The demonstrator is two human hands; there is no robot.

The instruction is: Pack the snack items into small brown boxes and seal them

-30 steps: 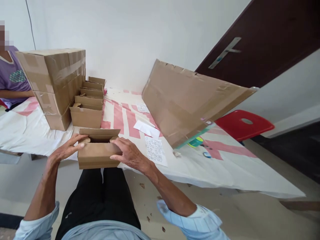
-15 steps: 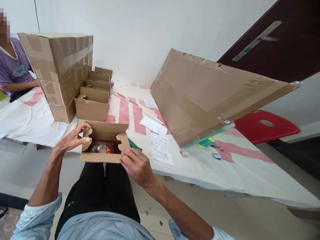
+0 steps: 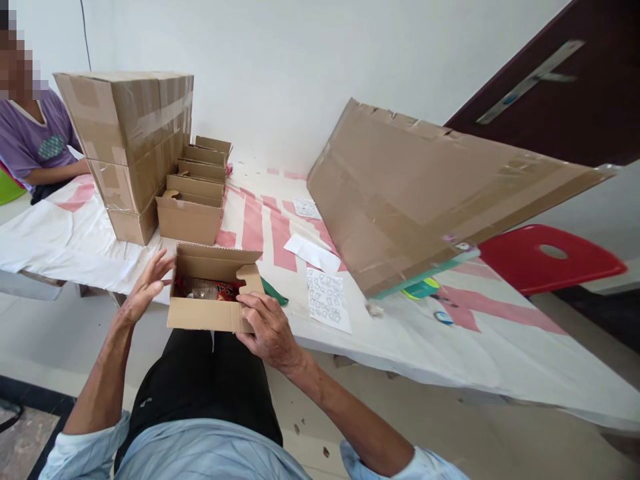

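Note:
A small cardboard box (image 3: pixel 203 315) stands open at the table's front edge, close to my body. Inside it lie red packets and a clear plastic one (image 3: pixel 203 289); their kind is too small to make out. My left hand (image 3: pixel 149 287) is just off the box's left end, fingers spread and holding nothing. At the near right corner, my right hand (image 3: pixel 267 330) has its fingers bent over the box's edge, gripping it. The notched right flap (image 3: pixel 253 278) stands up beside those fingers. A green piece (image 3: pixel 274 292) pokes out behind the box.
Several open boxes (image 3: pixel 190 220) form a row beside taped cartons (image 3: pixel 137 133). Printed sheets (image 3: pixel 329 300) and a white paper (image 3: pixel 313 253) lie on the cloth-covered table. A large cardboard panel (image 3: pixel 425 200) leans right, near a tape roll (image 3: pixel 443 317) and red stool (image 3: pixel 550 260). A person in purple (image 3: pixel 47 143) sits left.
My left hand has let go of the box's left flap and opened away to the left. The left flap no longer stands up. My right hand remains at the near right corner.

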